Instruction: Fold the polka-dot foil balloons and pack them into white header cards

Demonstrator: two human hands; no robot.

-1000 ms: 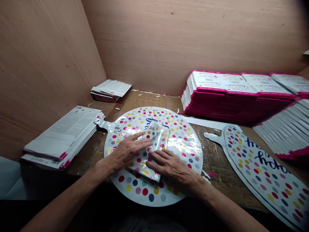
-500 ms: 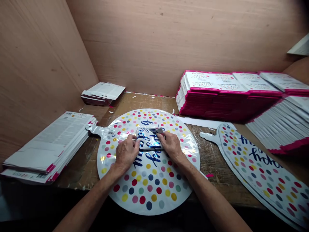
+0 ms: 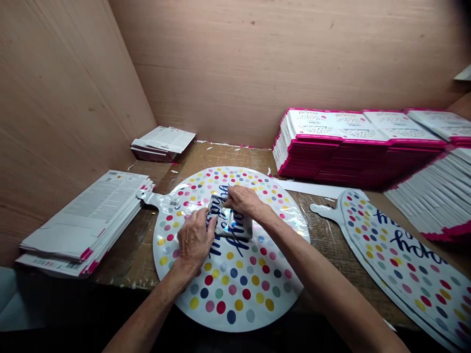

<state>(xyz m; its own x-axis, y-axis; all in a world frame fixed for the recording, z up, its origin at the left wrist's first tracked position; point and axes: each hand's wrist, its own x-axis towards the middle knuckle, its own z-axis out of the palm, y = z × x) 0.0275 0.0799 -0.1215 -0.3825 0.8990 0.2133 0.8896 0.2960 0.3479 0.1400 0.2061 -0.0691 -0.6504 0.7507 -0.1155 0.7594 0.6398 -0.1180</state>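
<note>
A folded foil balloon [image 3: 239, 226], silvery with dark blue lettering, makes a small square in the middle of a flat round foil balloon [image 3: 235, 264]. That round one is white with coloured dots, and its tail points left. My left hand [image 3: 195, 235] grips the square's left edge, thumb and fingers closed. On the square's far edge lies my right hand [image 3: 243, 200], its fingers curled and pressed against the foil; its fingertips are partly hidden. More flat dotted balloons [image 3: 401, 264] lie overlapped at the right.
Printed card sleeves [image 3: 88, 215] are stacked at the left, with a smaller stack [image 3: 162, 142] behind. Tall rows of pink-edged packs [image 3: 331, 142] line the back right. A white strip [image 3: 316, 188] lies before them. Wooden panels [image 3: 221, 68] enclose the cardboard-covered table [image 3: 228, 152].
My right hand has moved from the folded balloon's right side to its far edge, its forearm now slanting across the round balloon. My left hand stays at the left edge. The view has shifted slightly.
</note>
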